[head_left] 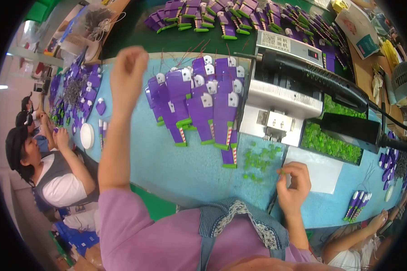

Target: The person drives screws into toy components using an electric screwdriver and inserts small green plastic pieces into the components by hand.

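Observation:
My left hand is raised at the far left of the blue worktable, its fingers curled together. Whether anything is between them cannot be made out. Beside it lies a heap of flat purple plastic parts with white tops, green ends and thin red wires. Low on the right, my right hand is closed in a pinch, and a small green piece shows at its fingertips. Just left of those fingertips, small translucent green pieces are scattered on the table. Behind them stands a metal machine with a black tool mounted on top.
A tray of green pieces sits right of the machine, with a white sheet in front. Purple parts cover the dark green belt at the back. A co-worker sits at left beside a round white lid.

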Tool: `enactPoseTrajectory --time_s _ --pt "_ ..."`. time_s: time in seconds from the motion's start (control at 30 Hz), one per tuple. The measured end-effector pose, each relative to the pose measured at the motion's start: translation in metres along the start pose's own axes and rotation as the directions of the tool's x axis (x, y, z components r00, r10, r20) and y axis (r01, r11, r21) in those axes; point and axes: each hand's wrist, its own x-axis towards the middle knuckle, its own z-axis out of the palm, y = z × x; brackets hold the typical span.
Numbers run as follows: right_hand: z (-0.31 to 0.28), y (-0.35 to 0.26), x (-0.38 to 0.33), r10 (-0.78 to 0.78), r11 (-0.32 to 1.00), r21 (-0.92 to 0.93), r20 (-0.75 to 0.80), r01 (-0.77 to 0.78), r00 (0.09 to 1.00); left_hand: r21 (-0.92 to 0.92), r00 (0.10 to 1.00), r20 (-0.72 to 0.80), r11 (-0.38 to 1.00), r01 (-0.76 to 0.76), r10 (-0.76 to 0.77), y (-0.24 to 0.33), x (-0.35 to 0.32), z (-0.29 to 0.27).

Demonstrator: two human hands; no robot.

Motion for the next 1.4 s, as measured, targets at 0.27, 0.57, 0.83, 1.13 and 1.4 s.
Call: enactPoseTrajectory --time_s 0.27,0.57,0.83,1.13,1.4 --pt "-0.008 0.003 -0.005 0.020 0.969 0.245 0.056 -0.033 0.998 0.342 0.989 -0.052 0.928 0.146 -0.137 0.043 -0.157 0.042" --pt "-0.007 -0.006 -0.016 0.074 0.926 0.364 0.079 -0.098 0.994 0.064 0.944 0.015 0.942 0.329 -0.330 0.036 -0.190 0.072" --pt "-0.007 -0.017 -0.018 0.017 0.947 0.319 0.083 -0.043 0.996 -0.593 0.844 0.343 0.602 0.535 -0.413 0.070 -0.192 0.054" --pt "-0.010 -0.042 -0.018 -0.303 0.953 0.051 0.140 0.299 0.943 -0.374 0.539 0.801 0.485 0.791 -0.261 0.107 -0.230 0.089" --pt "-0.016 -0.041 -0.019 -0.284 0.955 -0.053 0.108 0.291 0.953 -0.302 0.375 0.878 0.263 0.916 -0.297 0.104 -0.236 0.097"
